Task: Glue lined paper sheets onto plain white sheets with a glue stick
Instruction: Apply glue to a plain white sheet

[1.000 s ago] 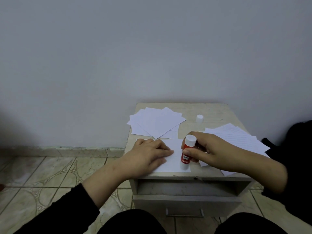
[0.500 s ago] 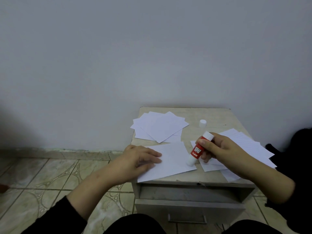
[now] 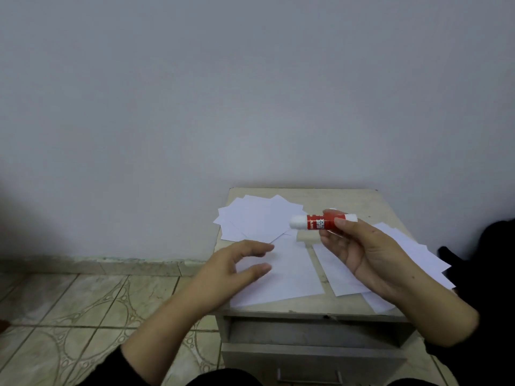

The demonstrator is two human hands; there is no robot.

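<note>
the glue stick (image 3: pixel 323 221) is seen as a red tube with white lettering, a white band at its base and a rounded white tip pointing toward the left hand. it is held level in the air, pinched between the thumb and fingertips of the right hand (image 3: pixel 359 253), whose palm is turned up and toward the camera. below and left of that hand a plain white sheet (image 3: pixel 289 277) is spread on the small cabinet (image 3: pixel 348 200). the left hand (image 3: pixel 237 263) is held over the sheet's left edge, fingers loosely spread and curved, nothing gripped. beyond its fingertips a fanned pile of white sheets (image 3: pixel 256 218) is laid; under the right wrist more sheets (image 3: pixel 412 254) are stacked.
</note>
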